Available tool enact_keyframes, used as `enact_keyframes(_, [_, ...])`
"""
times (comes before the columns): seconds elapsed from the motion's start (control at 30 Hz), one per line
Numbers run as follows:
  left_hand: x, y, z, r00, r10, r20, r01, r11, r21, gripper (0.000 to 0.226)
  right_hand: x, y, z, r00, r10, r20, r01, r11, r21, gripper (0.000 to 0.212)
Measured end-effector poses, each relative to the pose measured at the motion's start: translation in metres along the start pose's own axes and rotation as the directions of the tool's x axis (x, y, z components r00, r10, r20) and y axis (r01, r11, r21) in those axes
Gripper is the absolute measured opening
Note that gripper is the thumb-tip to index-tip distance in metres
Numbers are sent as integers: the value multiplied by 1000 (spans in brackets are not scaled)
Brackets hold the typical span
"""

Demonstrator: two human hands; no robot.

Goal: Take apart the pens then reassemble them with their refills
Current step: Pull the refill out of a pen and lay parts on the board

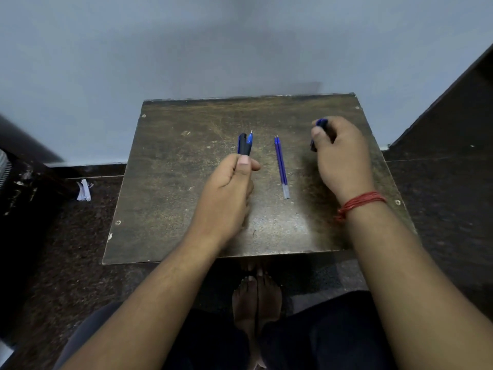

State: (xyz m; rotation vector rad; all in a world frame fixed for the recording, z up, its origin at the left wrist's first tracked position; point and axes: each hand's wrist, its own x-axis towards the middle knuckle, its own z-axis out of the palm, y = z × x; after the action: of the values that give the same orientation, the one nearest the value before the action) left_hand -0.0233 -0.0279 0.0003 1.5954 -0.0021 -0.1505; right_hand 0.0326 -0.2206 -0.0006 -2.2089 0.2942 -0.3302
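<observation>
My left hand grips two blue and black pens side by side near the middle of the small dark wooden table. Their front ends stick out past my thumb, and one shows a blue tip with a metal point. Two thin blue refills lie together on the table between my hands, points toward the wall. My right hand, with a red thread on its wrist, curls round blue pen parts at the table's right side; most of them are hidden by my fingers.
The table stands against a pale blue wall. Dark speckled floor surrounds it. A crumpled white scrap lies on the floor at the left. My bare feet show below the table's near edge.
</observation>
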Motion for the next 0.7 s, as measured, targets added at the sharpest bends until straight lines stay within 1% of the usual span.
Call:
enact_keyframes(0.07, [1, -1, 0, 1000, -29, -5, 29, 1000, -10, 27, 0, 5, -3, 998, 52, 44, -41, 977, -210, 20])
enact_keyframes(0.13, [2, -2, -1, 999, -32, -15, 32, 999, -11, 25, -3, 2, -5, 992, 109, 56, -86, 946, -312, 19])
enact_keyframes(0.33, [4, -2, -5, 998, 40, -58, -38, 998, 46, 25, -7, -5, -7, 991, 114, 68, -72, 894, -442, 25])
enact_keyframes(0.47, [5, -1, -5, 997, 41, -66, -38, 998, 51, 25, -6, -1, -7, 990, 126, 57, -83, 869, -487, 29])
enact_keyframes(0.53, [5, -2, -6, 998, 35, -46, -32, 998, 63, 24, -5, -1, -8, 996, 81, 30, -55, 862, -503, 30])
enact_keyframes(0.6, [5, -2, -6, 999, 36, -18, -35, 996, 82, 22, -6, -8, -9, 998, -46, -42, 24, 905, -424, 26])
enact_keyframes(0.63, [5, -3, -6, 999, 40, -11, -38, 995, 93, 21, -8, -14, -8, 993, -95, -66, 68, 943, -326, 25])
enact_keyframes(0.67, [5, -2, -5, 999, 44, -9, -43, 994, 103, 20, -13, -21, -5, 992, -111, -62, 99, 980, -174, 25])
enact_keyframes(0.7, [4, -2, -4, 999, 50, -10, -48, 993, 109, 20, -20, -29, -1, 995, -99, -15, 99, 995, 12, 28])
